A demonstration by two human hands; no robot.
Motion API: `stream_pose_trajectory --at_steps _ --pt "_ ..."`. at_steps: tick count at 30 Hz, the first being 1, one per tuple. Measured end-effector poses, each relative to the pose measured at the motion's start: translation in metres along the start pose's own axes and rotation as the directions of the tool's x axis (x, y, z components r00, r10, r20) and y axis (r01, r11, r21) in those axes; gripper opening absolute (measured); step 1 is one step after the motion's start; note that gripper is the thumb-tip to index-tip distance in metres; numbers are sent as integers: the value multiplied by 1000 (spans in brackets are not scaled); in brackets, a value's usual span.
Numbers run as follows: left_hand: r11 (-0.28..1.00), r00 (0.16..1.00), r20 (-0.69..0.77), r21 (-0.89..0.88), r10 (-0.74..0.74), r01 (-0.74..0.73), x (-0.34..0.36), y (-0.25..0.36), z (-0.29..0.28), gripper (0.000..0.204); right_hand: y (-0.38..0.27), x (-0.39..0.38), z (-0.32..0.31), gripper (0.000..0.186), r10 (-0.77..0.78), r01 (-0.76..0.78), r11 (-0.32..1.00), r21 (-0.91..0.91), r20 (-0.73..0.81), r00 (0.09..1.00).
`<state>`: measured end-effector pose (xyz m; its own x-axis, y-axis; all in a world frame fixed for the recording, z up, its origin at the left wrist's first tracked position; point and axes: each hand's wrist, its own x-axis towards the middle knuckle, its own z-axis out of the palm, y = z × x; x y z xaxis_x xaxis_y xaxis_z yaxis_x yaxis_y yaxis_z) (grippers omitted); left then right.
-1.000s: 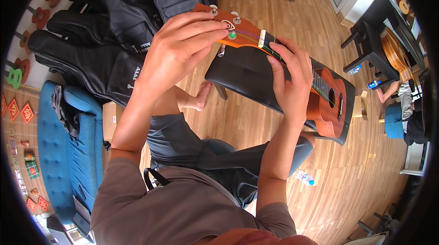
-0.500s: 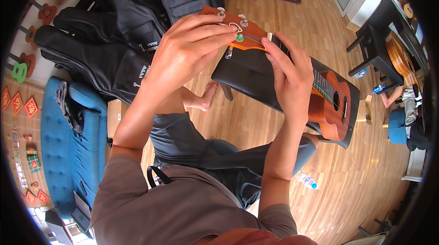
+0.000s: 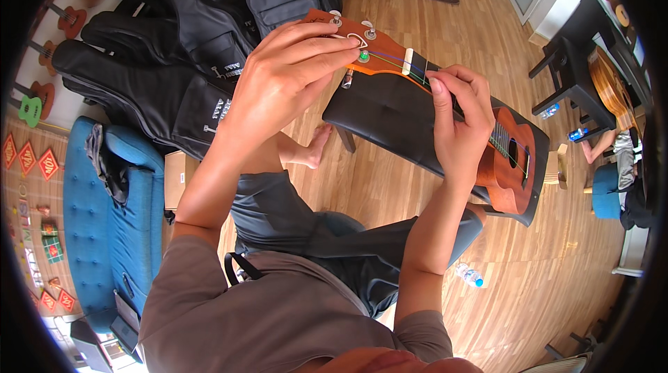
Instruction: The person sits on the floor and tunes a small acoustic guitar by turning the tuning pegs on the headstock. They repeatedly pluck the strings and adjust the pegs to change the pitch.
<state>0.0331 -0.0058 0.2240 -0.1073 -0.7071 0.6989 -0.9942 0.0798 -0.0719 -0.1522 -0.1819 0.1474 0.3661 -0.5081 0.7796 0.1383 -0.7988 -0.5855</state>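
A wooden ukulele (image 3: 508, 185) lies along a black padded bench (image 3: 376, 115), its headstock (image 3: 379, 60) toward the upper middle, with tuning pegs, a white nut and coloured strings. My left hand (image 3: 285, 74) is closed on the headstock, fingertips beside a peg with a green spot and the white emblem; what its thumb touches is hidden. My right hand (image 3: 459, 108) pinches at a string on the neck just right of the nut, thumb and forefinger together, other fingers curled.
Black instrument bags (image 3: 132, 88) are piled upper left, by hanging ukuleles (image 3: 28, 105). A blue sofa (image 3: 87, 227) and carton (image 3: 181, 181) stand left. A plastic bottle (image 3: 467, 274) lies on the wooden floor. At far right another person (image 3: 605, 143) sits near a guitar (image 3: 609, 88) and black chair.
My right hand first shifted slightly toward the nut, then moved back to the right along the neck, its fingers now more curled. My left hand stays on the headstock.
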Motion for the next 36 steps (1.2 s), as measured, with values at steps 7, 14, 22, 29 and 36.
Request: stream_pose_trajectory --at_steps 7,14,22,29,36 --pt "999 999 -7 -22 -33 33 -11 -6 3 36 -10 10 0 13 4 -3 1000 -15 100 995" --pt "989 995 -25 -111 -97 94 -47 -32 34 34 11 11 20 20 -22 66 991 -112 360 933" --pt "900 938 -14 -288 -347 328 -112 -52 114 30 67 -21 58 19 73 -67 997 -28 441 895" --pt "875 917 57 -279 -395 395 -152 -81 170 24 95 -37 89 17 156 -122 987 -102 481 863" --pt "858 928 48 -365 -370 361 -171 -93 208 25 119 -46 98 16 202 -146 977 -152 472 858"
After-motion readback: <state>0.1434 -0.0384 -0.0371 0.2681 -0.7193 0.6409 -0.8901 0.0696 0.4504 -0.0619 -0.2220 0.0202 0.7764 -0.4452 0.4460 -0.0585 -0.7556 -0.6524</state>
